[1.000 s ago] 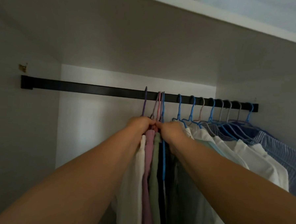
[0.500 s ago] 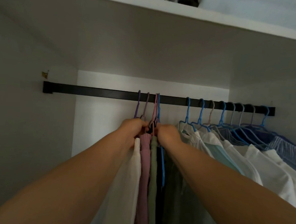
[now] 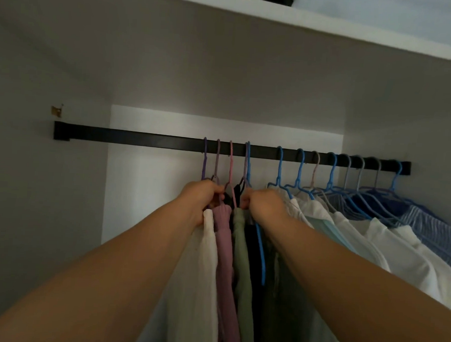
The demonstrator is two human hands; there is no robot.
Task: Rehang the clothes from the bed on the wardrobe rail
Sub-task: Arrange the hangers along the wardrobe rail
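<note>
Head view: black wardrobe rail [image 3: 142, 138] crosses mid-frame. Left hand [image 3: 201, 195] and right hand [image 3: 263, 203] both at centre, just below rail. Left fingers curled, gripping hanger necks above cream garment [image 3: 201, 269] and pink garment [image 3: 225, 249]. Right fingers clamped on hanger necks beside green garment [image 3: 243, 263]. Their hooks [image 3: 230, 155] sit on rail. White and blue shirts [image 3: 397, 253] hang at right of frame. Shelf [image 3: 305, 26] overhead.
</note>
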